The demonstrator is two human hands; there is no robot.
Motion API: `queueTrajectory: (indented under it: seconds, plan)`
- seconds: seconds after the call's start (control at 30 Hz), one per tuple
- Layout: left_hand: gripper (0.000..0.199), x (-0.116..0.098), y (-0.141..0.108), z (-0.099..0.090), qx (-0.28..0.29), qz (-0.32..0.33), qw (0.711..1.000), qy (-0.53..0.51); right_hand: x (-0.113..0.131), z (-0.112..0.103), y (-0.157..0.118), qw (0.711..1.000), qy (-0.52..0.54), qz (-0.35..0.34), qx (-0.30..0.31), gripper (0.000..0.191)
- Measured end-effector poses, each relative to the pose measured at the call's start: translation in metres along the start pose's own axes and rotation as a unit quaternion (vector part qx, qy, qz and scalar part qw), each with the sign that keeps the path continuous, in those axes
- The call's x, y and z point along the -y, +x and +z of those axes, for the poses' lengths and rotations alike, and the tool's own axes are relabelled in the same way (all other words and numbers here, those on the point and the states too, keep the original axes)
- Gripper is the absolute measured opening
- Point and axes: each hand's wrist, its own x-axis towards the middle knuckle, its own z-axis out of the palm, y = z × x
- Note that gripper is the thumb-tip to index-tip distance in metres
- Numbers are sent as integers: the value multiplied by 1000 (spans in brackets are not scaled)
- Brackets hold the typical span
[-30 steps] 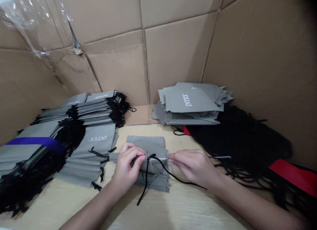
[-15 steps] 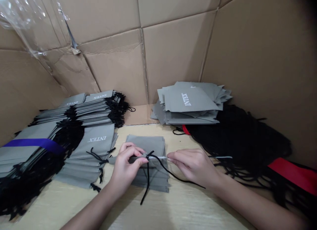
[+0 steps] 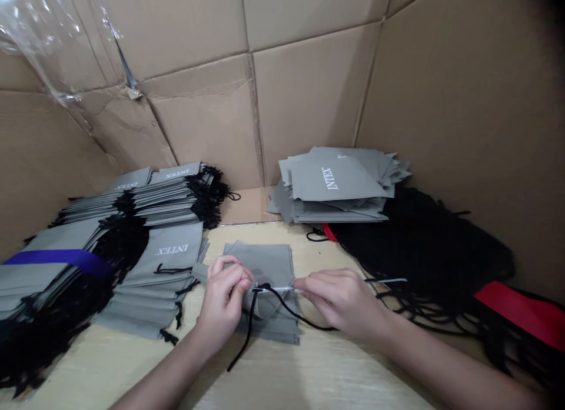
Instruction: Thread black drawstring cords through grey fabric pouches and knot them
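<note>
My left hand is closed, pinching a grey fabric pouch whose edge shows at both sides of the fingers. My right hand grips a thin silvery rod. Its back end sticks out to the right of the knuckles, and its front reaches toward the pouch. A black cord loops at the rod's front by my left fingertips. One tail hangs down to the left; the other runs under my right hand. Below both hands lies a small stack of grey pouches.
Corded grey pouches lie at left, with bundled stacks behind and a purple band around one. At right back sits a pile of uncorded pouches beside black cords with a red band. Cardboard walls enclose the table.
My left hand has shifted slightly left and turned, and the black cord's hanging tail has swung left. My right hand has moved a little left with the rod.
</note>
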Motion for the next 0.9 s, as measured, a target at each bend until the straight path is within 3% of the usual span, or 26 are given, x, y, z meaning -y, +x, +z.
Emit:
queueTrajectory:
  seconds: [0.9]
  plan:
    - [29, -3, -2, 3, -17, -15, 999, -31, -1, 0, 1, 1000, 21, 5, -4, 26]
